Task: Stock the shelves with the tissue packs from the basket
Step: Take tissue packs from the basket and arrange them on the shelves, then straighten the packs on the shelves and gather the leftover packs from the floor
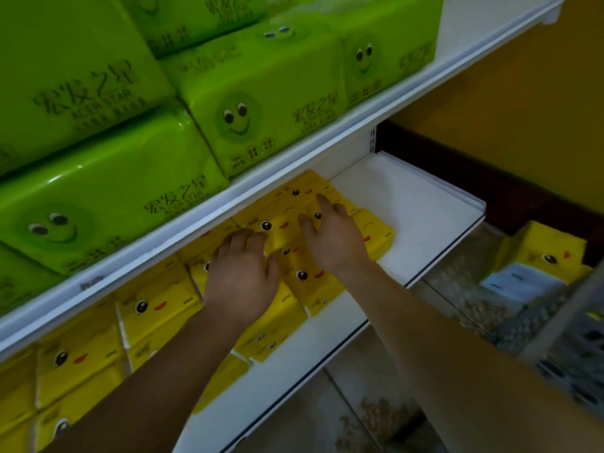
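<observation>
Pressing yellow tissue packs [294, 253] flat at frame centre, I rest my left hand [240, 276] and right hand [333, 238] on them, fingers spread and gripping nothing, squaring the row on the lower shelf [408, 204]; the basket [562, 335] waits lower right, one pack inside

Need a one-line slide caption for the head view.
Both hands, left hand and right hand, press flat on yellow tissue packs on the lower shelf.

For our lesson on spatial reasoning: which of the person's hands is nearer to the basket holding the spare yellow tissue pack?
Right. The right hand rests on the yellow packs toward the basket; the left hand lies farther away, beyond the right.
</observation>
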